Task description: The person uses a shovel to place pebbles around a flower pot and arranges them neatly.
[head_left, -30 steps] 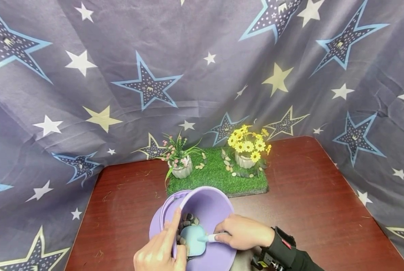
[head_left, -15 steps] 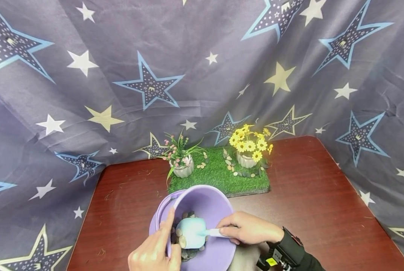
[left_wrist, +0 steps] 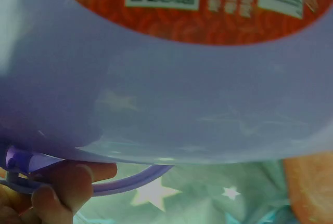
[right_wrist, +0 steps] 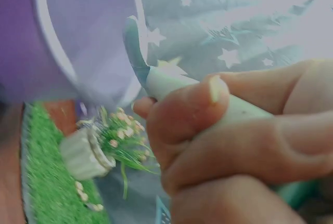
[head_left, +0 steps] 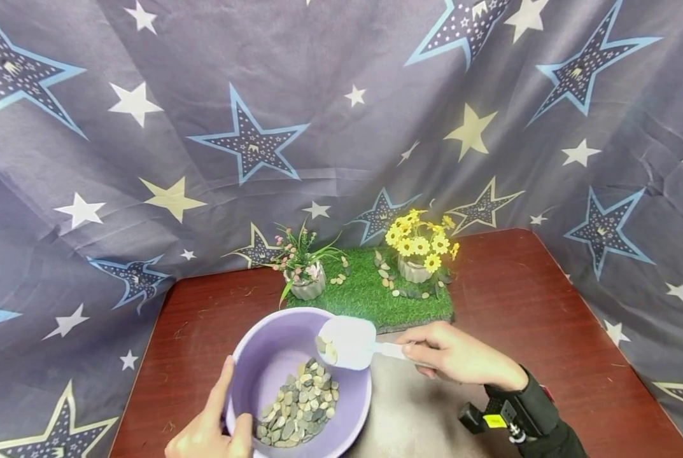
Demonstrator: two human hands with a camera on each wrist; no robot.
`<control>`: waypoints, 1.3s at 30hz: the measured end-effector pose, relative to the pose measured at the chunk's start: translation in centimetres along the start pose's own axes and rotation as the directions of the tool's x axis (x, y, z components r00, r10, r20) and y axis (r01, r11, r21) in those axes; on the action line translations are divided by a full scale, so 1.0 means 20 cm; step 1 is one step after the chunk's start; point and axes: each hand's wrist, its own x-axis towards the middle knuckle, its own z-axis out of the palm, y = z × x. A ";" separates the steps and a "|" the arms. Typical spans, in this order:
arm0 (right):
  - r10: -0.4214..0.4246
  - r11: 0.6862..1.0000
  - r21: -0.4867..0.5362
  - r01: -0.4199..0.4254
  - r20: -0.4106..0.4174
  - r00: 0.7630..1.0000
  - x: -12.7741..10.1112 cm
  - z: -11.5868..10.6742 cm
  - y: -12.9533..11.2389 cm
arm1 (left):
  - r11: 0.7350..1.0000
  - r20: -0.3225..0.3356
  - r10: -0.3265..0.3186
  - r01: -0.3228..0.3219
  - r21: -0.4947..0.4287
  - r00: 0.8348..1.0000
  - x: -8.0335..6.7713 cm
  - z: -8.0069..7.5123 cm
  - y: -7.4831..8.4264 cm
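Note:
My left hand point(head_left: 212, 420) grips the near-left rim of a purple bucket point(head_left: 263, 350). In the left wrist view, curled fingers point(left_wrist: 70, 187) hold the rim beside the bucket's carrying handle point(left_wrist: 140, 180). Grey and tan pebbles point(head_left: 301, 407) lie heaped inside on the bottom. My right hand point(head_left: 461, 356) holds a pale blue scoop point(head_left: 352, 340) by its light handle point(right_wrist: 174, 86), over the bucket's right rim. A few pebbles point(head_left: 326, 348) sit at the scoop's left edge. Part of the scoop handle is hidden in the palm.
Behind the bucket lies an artificial grass mat point(head_left: 370, 302). On it stand a pink-flowered pot point(head_left: 309, 285) and a yellow-flowered pot point(head_left: 414, 270), with pebble rows point(head_left: 412, 294) around. A red-brown table point(head_left: 519, 299) meets a star-printed curtain point(head_left: 341, 127) at the back.
The scoop has risen out of the pebble heap and moved up and right, carrying a few pebbles. My left hand has shifted left with the bucket, whose inside shows more fully.

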 end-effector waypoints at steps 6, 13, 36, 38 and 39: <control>0.027 1.000 -0.015 -0.028 -0.060 0.998 0.02 -0.09 0.05 | 0.956 0.179 -0.294 0.291 0.045 0.939 0.02 -0.03 -0.15; 0.114 0.992 0.077 -0.104 -0.139 0.984 0.16 -0.04 0.25 | 0.859 0.304 -0.481 0.511 -0.022 0.822 0.01 -0.01 -0.34; 0.289 0.879 -0.176 -0.444 -0.544 0.788 0.64 0.30 0.44 | 0.829 0.291 -0.519 0.556 -0.056 0.803 -0.01 0.00 -0.37; 0.278 0.873 -0.198 -0.445 -0.550 0.788 0.66 0.31 0.41 | 0.827 0.287 -0.524 0.560 -0.056 0.802 -0.01 0.00 -0.37; 0.272 0.869 -0.211 -0.448 -0.553 0.787 0.66 0.31 0.40 | 0.823 0.289 -0.528 0.565 -0.058 0.799 -0.01 0.00 -0.37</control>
